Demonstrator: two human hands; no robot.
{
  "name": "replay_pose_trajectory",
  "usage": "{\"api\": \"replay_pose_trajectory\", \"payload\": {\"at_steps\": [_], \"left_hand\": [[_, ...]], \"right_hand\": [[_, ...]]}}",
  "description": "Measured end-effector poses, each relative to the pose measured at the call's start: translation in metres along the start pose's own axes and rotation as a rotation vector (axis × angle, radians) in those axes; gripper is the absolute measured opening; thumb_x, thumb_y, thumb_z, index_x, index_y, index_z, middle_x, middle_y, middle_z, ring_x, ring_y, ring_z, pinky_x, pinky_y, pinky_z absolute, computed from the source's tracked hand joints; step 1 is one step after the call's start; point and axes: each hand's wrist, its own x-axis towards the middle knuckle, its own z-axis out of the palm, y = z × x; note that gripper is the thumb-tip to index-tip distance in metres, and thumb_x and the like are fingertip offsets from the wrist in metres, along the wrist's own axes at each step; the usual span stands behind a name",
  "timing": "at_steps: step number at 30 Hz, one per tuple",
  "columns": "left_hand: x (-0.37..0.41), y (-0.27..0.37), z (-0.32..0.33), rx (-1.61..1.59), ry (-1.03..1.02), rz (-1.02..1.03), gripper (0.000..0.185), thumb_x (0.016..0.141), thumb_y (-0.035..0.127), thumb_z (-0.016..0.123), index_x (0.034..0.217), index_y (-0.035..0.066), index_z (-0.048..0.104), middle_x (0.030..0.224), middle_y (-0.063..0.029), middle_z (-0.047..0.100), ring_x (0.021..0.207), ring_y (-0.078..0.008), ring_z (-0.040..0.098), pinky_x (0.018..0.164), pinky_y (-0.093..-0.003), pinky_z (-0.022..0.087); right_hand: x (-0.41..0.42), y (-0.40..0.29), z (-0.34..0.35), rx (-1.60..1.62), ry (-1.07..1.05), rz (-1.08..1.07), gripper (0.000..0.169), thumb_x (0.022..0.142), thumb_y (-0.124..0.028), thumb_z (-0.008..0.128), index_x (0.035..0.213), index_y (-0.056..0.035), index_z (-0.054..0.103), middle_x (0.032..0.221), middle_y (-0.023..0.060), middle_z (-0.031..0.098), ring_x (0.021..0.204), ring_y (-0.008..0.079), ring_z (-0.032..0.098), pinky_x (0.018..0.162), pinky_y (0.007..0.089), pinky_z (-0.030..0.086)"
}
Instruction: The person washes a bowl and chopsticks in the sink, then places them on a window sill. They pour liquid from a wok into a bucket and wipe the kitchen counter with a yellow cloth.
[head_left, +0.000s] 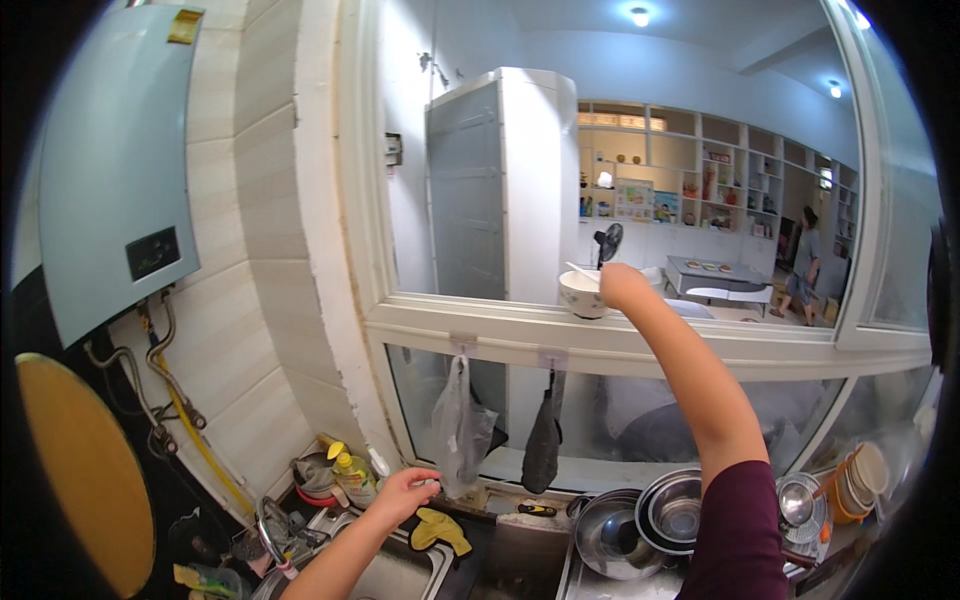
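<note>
My right hand (622, 286) reaches up to the window ledge and is closed at the rim of a white patterned bowl (582, 298). A white spoon handle (581, 271) leans out of the bowl. The bowl is at the ledge of the open window; the fingers are partly hidden behind the back of the hand. Over the sink, my left hand (411, 493) holds nothing, its fingers slightly bent and apart. Near it are a yellow cloth or glove (439, 531) on the sink's edge and a hanging clear plastic bag (457, 427).
A metal sink (390, 574) with a faucet (268, 534) lies below, a pump bottle (352, 478) behind it. Metal bowls (615, 536) stand at the lower right, near stacked baskets (862, 487). A dark mitt (541, 450) hangs under the window frame (480, 319). Beyond, a person (807, 262) walks.
</note>
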Motion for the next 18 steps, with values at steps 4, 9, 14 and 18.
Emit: {"api": "replay_pose_trajectory", "payload": {"at_steps": [4,9,14,18], "left_hand": [[-0.012,-0.003,-0.008,-0.018,0.025,-0.02,0.027,0.084,0.012,0.058,0.11,0.003,0.056,0.099,-0.0045,0.06,0.088,-0.012,0.059,0.07,-0.0239,0.047],[-0.027,-0.011,-0.02,-0.018,0.068,-0.033,0.029,0.084,0.013,0.059,0.111,0.003,0.055,0.101,-0.0048,0.06,0.089,-0.0128,0.059,0.07,-0.0243,0.047],[-0.038,-0.008,-0.021,-0.057,0.076,-0.035,0.031,0.084,0.014,0.058,0.113,0.003,0.054,0.103,-0.0053,0.059,0.09,-0.0133,0.059,0.072,-0.0254,0.047],[-0.05,-0.014,-0.024,-0.002,0.109,-0.055,0.032,0.084,0.016,0.059,0.113,0.003,0.054,0.1,-0.0054,0.06,0.087,-0.0123,0.058,0.072,-0.0256,0.047]], "right_hand": [[0.006,-0.003,0.007,-0.051,-0.055,0.009,0.025,0.072,-0.014,0.059,0.095,-0.0046,0.064,0.098,0.0143,0.063,0.09,0.0284,0.062,0.077,0.0365,0.05],[-0.003,-0.015,-0.006,-0.057,-0.115,0.048,0.025,0.073,-0.016,0.058,0.094,-0.0051,0.065,0.096,0.0138,0.064,0.089,0.0277,0.062,0.076,0.0358,0.05],[-0.002,-0.013,-0.004,-0.131,-0.043,0.072,0.031,0.076,-0.031,0.06,0.096,-0.0076,0.066,0.096,0.0103,0.064,0.088,0.0255,0.062,0.074,0.0344,0.05],[-0.024,-0.029,-0.031,-0.16,0.067,0.049,0.039,0.077,-0.042,0.059,0.091,-0.0063,0.066,0.093,0.0099,0.065,0.086,0.0257,0.063,0.07,0.0344,0.05]]}}
